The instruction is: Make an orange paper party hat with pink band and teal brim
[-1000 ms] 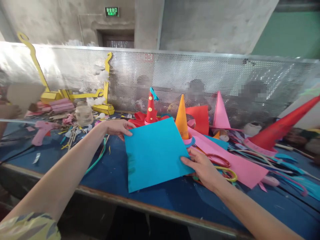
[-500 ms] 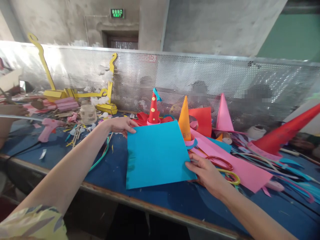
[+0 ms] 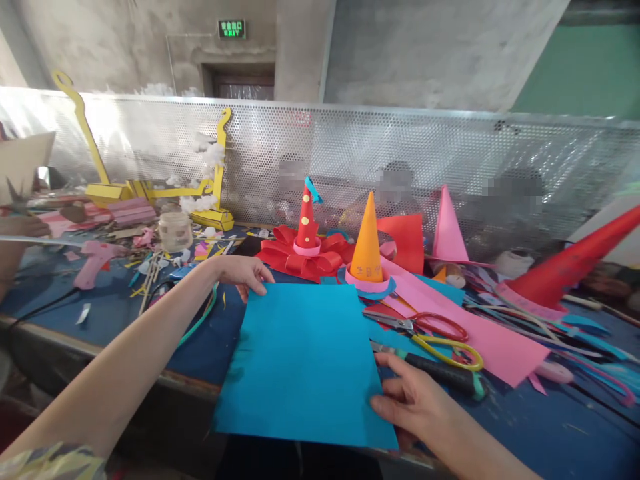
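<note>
A blue sheet (image 3: 305,363) is held flat between my two hands, partly over the table's front edge. My left hand (image 3: 246,273) pinches its upper left corner, thumb on top. At the lower right side my right hand (image 3: 407,400) grips the sheet's edge, its lower fingers partly hidden. Just beyond the sheet stand an orange cone hat (image 3: 367,247) with a pink and blue base and a red dotted cone (image 3: 307,223) on red paper loops (image 3: 305,263). Scissors (image 3: 445,340) with red and yellow handles lie near my right hand, above a black-handled tool (image 3: 445,375).
A long pink sheet (image 3: 480,333), a pink cone (image 3: 449,233) and a red cone hat (image 3: 575,267) are to the right. At left are a pink glue gun (image 3: 95,263), a jar (image 3: 175,230), scraps and another person's hand (image 3: 23,230). A perforated metal panel (image 3: 340,147) stands behind.
Both hands have brought the blue sheet down and nearer to me, flatter than before. The red loops, scissors and black-handled tool show more fully now.
</note>
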Tool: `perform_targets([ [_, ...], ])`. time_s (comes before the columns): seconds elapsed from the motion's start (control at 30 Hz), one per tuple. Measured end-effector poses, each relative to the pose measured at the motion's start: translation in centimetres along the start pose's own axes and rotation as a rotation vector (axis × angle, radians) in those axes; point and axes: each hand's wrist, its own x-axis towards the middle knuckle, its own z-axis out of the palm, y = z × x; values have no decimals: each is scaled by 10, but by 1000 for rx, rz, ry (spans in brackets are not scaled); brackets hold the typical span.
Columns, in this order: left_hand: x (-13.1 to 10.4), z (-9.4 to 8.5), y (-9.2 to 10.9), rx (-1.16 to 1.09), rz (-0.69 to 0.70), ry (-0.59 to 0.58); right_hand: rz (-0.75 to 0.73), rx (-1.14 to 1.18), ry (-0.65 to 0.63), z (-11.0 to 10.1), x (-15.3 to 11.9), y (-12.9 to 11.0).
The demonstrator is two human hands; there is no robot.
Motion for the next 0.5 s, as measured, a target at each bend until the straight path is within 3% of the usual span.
perform_targets([
  [0.33, 3, 0, 4, -19, -36, -39, -5, 30, -19, 1, -11, -1],
  [0.4, 0, -2, 4, -29, -30, -22, -26, -64, 35, -5, -11, -4],
  [0.5, -10, -4, 1, -34, -28, 29, -86, -269, 240, -22, -13, -10],
])
